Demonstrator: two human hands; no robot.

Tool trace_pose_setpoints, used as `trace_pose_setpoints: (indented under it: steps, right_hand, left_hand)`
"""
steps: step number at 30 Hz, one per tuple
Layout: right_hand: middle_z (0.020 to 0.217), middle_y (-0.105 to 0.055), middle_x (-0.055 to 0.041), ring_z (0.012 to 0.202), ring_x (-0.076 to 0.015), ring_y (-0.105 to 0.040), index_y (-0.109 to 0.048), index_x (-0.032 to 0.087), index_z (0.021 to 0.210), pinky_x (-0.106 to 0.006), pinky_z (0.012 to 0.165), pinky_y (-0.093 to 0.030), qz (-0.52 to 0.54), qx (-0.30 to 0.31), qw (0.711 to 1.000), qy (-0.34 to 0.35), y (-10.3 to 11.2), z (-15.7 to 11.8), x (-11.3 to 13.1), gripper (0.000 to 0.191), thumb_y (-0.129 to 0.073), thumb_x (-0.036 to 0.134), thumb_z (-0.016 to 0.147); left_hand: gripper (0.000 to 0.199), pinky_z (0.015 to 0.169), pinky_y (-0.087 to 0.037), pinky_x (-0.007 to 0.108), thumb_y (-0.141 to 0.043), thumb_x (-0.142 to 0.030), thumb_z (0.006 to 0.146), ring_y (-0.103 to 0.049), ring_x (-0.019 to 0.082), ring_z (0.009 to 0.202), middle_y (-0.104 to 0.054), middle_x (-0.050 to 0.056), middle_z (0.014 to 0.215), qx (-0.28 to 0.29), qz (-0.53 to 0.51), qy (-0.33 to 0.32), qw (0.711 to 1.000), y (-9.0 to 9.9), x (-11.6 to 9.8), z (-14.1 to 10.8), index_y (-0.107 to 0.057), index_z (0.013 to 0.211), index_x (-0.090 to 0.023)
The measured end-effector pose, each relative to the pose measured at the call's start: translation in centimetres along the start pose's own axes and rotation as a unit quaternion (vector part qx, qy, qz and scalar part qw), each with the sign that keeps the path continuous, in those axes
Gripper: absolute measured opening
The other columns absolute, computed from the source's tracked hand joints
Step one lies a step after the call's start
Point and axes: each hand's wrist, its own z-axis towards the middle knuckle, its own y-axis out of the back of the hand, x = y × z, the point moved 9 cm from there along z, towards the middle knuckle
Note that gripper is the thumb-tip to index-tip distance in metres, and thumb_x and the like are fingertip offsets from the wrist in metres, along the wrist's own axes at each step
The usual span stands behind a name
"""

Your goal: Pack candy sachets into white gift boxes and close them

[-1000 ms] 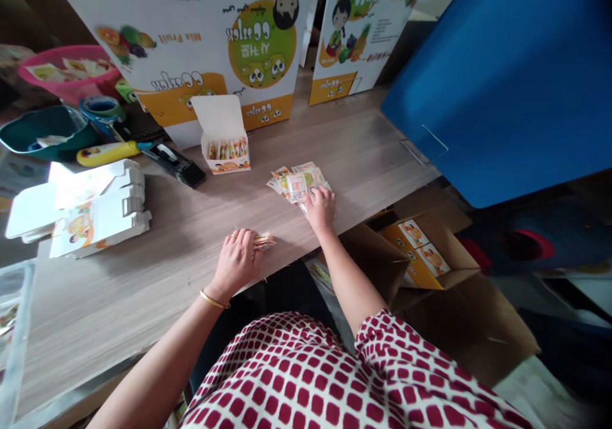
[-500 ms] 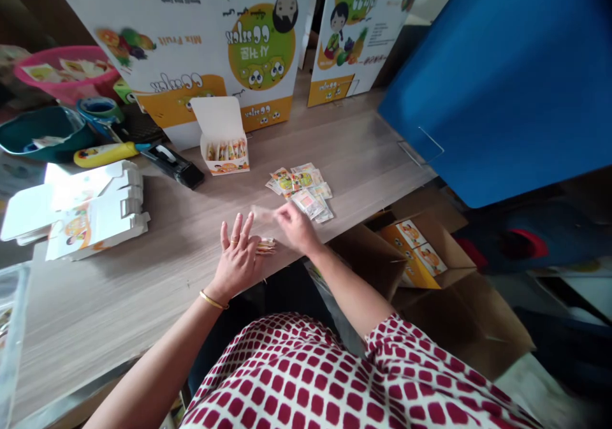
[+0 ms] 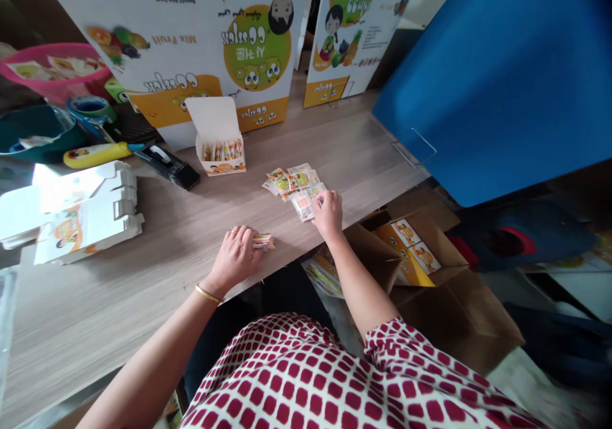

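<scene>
My left hand (image 3: 235,255) rests on the table, its fingers closed round a small stack of candy sachets (image 3: 262,242) that sticks out to the right. My right hand (image 3: 329,213) is at the right side of a loose pile of flat printed sachets (image 3: 292,181), thumb and fingertips pinched together at a sachet on the pile's edge. Beyond the hands stands a small white box (image 3: 227,166) with its lid up and a row of sachets inside.
Flattened white cartons (image 3: 90,215) lie stacked at the left, near a black tape dispenser (image 3: 169,166) and a yellow-handled tool (image 3: 98,155). A pink basket (image 3: 57,88) holds sachets. Large printed cartons (image 3: 191,46) and a blue panel (image 3: 468,85) stand behind. An open cardboard box (image 3: 449,263) sits below the table's right edge.
My right hand has moved right, from beside the left hand to the sachet pile; the sachet it carried has left it. My left fingers, spread before, have curled round the stack.
</scene>
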Motion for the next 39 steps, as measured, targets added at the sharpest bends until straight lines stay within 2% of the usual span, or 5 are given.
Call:
trace_pose_setpoints:
  steps: [11, 17, 28, 34, 39]
  right_hand:
    - [0.108, -0.069, -0.0153, 0.104, -0.0268, -0.060, -0.065, 0.017, 0.103, -0.039, 0.097, -0.047, 0.079, 0.004, 0.997, -0.027, 1.6, -0.6, 2.9, 0.014, -0.052, 0.020, 0.098]
    - [0.097, -0.077, -0.0024, 0.091, -0.0188, -0.070, -0.074, 0.024, 0.103, -0.027, 0.084, -0.051, 0.307, 0.308, 0.894, 0.106, -1.3, -7.1, 11.4, 0.026, -0.050, 0.036, 0.104]
    - [0.096, -0.071, -0.0157, 0.088, -0.0293, -0.065, -0.063, 0.018, 0.096, -0.039, 0.079, -0.051, 0.008, 0.160, 0.970, -0.180, 0.5, -1.9, -5.4, 0.013, -0.065, 0.029, 0.091]
    - [0.110, -0.070, -0.0137, 0.105, -0.0244, -0.064, -0.070, 0.018, 0.107, -0.036, 0.095, -0.052, 0.100, 0.193, 0.974, 0.068, -1.8, -4.0, 7.5, 0.026, -0.046, 0.014, 0.098]
    - [0.123, -0.073, -0.0046, 0.112, -0.0187, -0.067, -0.069, 0.023, 0.126, -0.031, 0.100, -0.051, 0.275, 0.453, 0.820, 0.217, -4.4, -5.5, 15.0, 0.036, -0.053, 0.014, 0.095]
  left_hand:
    - [0.019, 0.092, -0.048, 0.050, -0.055, -0.021, 0.091, -0.057, 0.033, 0.107, -0.064, 0.017, 0.115, -0.013, 0.009, 0.006, 1.000, 0.7, -1.1, -0.6, -0.057, 0.109, -0.016]
    - [0.027, 0.121, -0.020, 0.070, -0.056, -0.021, 0.090, -0.035, 0.041, 0.148, -0.050, 0.019, 0.150, -0.040, 0.003, -0.030, 0.999, 1.4, -1.5, -0.6, -0.058, 0.116, -0.018]
    - [0.042, 0.094, -0.052, 0.049, -0.055, -0.019, 0.090, -0.060, 0.032, 0.107, -0.064, 0.016, 0.116, -0.017, -0.026, -0.017, 0.999, -0.1, -0.3, 0.3, -0.048, 0.132, -0.016]
    - [0.029, 0.118, -0.030, 0.068, -0.060, -0.021, 0.088, -0.032, 0.043, 0.150, -0.042, 0.022, 0.157, -0.042, 0.007, -0.034, 0.999, 1.1, -1.1, 0.2, -0.059, 0.117, -0.017]
    - [0.032, 0.120, -0.029, 0.065, -0.060, -0.020, 0.088, -0.044, 0.039, 0.142, -0.054, 0.018, 0.146, 0.000, 0.016, -0.052, 0.999, 0.9, -1.0, 0.3, -0.059, 0.120, -0.020]
